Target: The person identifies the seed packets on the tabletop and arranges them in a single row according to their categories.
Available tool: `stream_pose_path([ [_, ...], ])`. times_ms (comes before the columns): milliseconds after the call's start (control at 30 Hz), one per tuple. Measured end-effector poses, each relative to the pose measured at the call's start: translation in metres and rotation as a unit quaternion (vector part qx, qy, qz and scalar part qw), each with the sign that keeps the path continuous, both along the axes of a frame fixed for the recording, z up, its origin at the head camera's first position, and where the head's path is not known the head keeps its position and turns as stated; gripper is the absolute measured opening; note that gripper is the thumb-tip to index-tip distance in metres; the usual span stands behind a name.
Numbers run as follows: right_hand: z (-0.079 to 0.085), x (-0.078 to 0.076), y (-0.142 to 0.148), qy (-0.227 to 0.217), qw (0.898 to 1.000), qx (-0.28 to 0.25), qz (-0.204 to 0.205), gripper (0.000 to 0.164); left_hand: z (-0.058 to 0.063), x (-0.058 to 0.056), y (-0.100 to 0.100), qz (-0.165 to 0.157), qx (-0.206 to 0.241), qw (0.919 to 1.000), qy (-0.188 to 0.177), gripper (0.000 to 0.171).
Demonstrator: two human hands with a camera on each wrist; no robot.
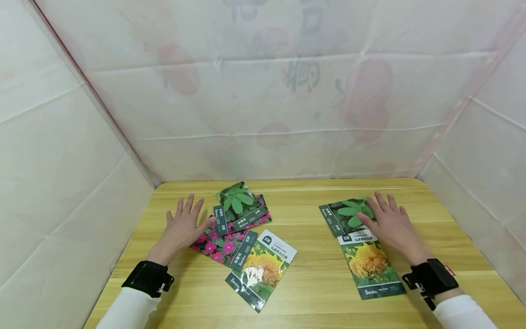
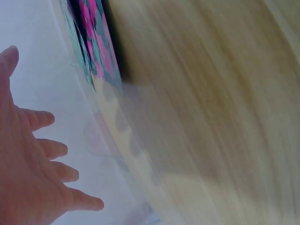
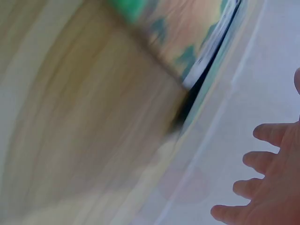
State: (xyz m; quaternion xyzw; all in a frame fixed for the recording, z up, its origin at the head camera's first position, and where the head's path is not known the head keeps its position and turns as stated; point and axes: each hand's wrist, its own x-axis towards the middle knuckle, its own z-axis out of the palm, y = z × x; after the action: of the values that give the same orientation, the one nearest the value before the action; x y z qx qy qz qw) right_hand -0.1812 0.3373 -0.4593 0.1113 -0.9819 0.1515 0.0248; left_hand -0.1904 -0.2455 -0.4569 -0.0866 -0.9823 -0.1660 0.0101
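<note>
My left hand (image 1: 182, 230) is spread with straight fingers beside a loose pile of seed packets; in the left wrist view it hovers above the table, holding nothing. That pile has a green-leaf packet (image 1: 237, 201) lying over a pink-flower packet (image 1: 264, 219), a second pink-flower packet (image 1: 218, 246) below, and a yellow-sunflower packet (image 1: 267, 267) overlapping its corner. On the right, another green-leaf packet (image 1: 349, 214) meets the top of a second sunflower packet (image 1: 370, 262). Fingers extended, my right hand (image 1: 395, 230) hovers over their right edges and partly hides them.
The packets lie on a light wooden table (image 1: 312, 292) with rounded far corners. Pale printed cloth (image 1: 255, 105) hangs behind it, and plain cloth walls stand at the left and right. Black bands (image 1: 147, 278) circle both wrists.
</note>
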Motion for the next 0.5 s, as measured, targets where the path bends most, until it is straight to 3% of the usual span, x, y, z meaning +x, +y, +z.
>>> stream_pose_path([
  [300,0.004,0.002,-0.054,0.018,0.998,0.001,0.057,0.077,-0.001,-0.001,0.007,-0.010,0.007,0.9999,-0.004,0.085],
  [500,-0.001,0.007,-0.102,0.047,0.994,0.038,0.089,0.078,-0.003,-0.001,0.010,-0.017,0.011,0.9998,-0.002,0.084],
])
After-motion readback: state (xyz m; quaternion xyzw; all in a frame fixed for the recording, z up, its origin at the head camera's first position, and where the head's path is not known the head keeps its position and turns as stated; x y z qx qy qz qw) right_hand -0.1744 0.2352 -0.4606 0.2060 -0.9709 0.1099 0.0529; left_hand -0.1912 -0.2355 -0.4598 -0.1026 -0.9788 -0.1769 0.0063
